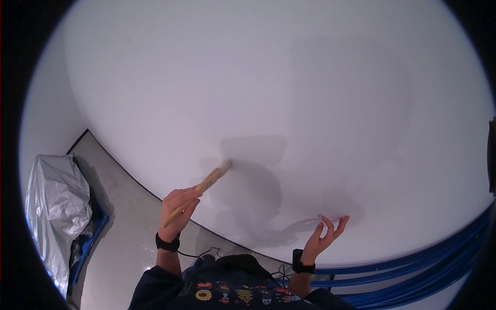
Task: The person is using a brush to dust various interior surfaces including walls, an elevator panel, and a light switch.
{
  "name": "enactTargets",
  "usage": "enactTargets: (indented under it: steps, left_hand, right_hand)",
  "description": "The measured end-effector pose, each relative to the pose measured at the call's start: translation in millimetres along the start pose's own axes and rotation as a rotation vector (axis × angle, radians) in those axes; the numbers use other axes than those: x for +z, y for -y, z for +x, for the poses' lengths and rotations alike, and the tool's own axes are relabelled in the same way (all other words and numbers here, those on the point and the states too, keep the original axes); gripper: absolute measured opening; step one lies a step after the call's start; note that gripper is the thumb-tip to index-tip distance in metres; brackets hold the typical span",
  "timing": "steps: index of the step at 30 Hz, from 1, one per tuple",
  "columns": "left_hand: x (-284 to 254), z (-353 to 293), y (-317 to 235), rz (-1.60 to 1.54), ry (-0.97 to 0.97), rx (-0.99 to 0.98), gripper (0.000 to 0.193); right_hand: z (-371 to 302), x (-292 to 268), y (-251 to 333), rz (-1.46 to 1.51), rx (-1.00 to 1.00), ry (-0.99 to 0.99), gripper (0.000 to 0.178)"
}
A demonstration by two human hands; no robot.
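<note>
A flat paintbrush (211,179) with a pale wooden handle is gripped in my left hand (178,209). Its light bristles point up and to the right, and the tip is at the white wall (351,129), seemingly touching it. Lower right, my right hand (324,238) is raised close to the same wall with its fingers bent and apart, and I see nothing held in it. I cannot tell whether its fingertips touch the wall. Dark bands sit on both wrists, the right one with a watch (298,261). Shadows of my head and arms fall across the wall.
Silvery plastic sheeting (59,199) covers something with a blue edge on the grey floor (116,232) at the left, near the wall corner. Several blue bars or strips (413,274) run along the lower right. Thin black cables (206,253) lie near my feet.
</note>
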State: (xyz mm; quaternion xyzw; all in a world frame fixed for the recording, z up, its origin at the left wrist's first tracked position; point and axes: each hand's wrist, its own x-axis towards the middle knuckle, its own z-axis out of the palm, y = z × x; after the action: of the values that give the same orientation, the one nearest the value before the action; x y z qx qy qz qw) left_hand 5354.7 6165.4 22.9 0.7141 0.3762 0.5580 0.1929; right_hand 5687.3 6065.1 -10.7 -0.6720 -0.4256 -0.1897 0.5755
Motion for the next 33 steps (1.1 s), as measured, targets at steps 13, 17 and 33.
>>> enactTargets:
  steps: [13, 17, 33]
  left_hand:
    - [-10, 1, 33, 0.255, -0.328, -0.215, 0.017]
    - [7, -2, 14, 0.169, -0.152, -0.111, 0.017]
    - [-6, -24, 74, 0.027, -0.332, -0.263, 0.016]
  right_hand:
    - [2, 0, 5, 0.048, 0.052, 0.053, 0.019]
    - [2, 0, 7, 0.045, 0.054, 0.054, 0.018]
    - [2, 2, 6, 0.039, 0.032, 0.023, 0.018]
